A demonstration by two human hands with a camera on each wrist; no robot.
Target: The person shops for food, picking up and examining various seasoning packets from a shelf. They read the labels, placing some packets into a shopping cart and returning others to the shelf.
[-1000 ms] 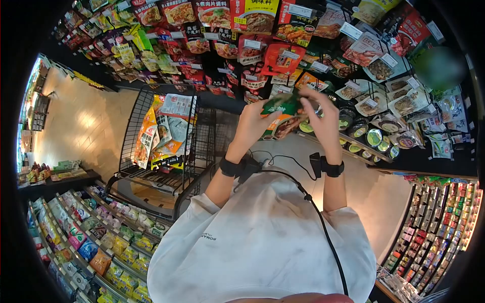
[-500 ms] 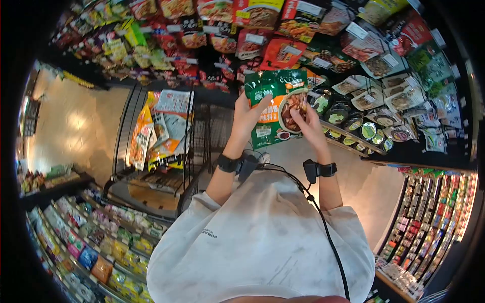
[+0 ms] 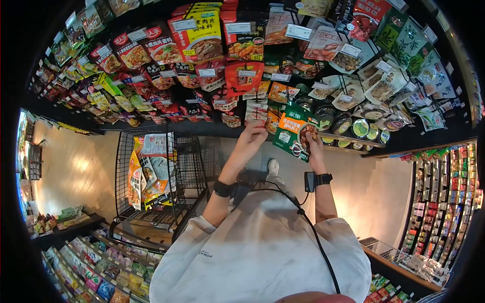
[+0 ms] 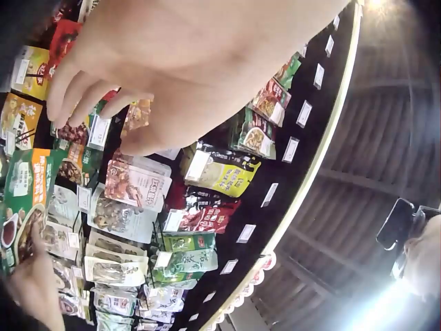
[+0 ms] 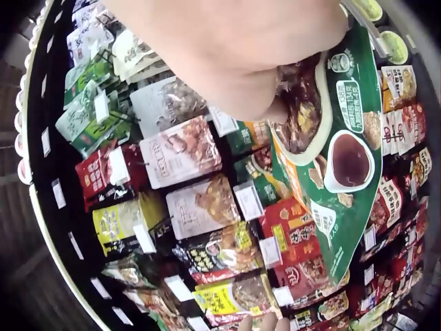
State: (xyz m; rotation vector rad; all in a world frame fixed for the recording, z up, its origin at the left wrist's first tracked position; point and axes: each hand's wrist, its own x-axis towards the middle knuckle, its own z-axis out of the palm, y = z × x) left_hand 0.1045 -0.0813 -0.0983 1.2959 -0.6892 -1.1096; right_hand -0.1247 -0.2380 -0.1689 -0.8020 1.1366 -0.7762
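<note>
My right hand [image 3: 314, 147] holds a green seasoning packet [image 3: 292, 132] by its right edge, its printed front turned up. In the right wrist view, the thumb side of that hand [image 5: 238, 52] covers part of the dish picture on the pouch. Off the packet's left side, my left hand [image 3: 252, 136] is raised near the hanging pouches [image 3: 256, 110], with nothing in it. Its fingers are loosely bent in the left wrist view, where the packet [image 4: 29, 183] appears at the left edge.
A wall rack of hanging seasoning pouches [image 3: 199, 38] runs across the front. Round lidded tubs [image 3: 360, 128] line its lower right. On the left stands a black wire cart [image 3: 191, 151] with several packets [image 3: 150, 169] inside. Shelves of small bags [image 3: 93, 278] lie behind left.
The green packet was turned face up between both hands, then moved right and down in my right hand. My left hand has let go of it. The head view has shifted.
</note>
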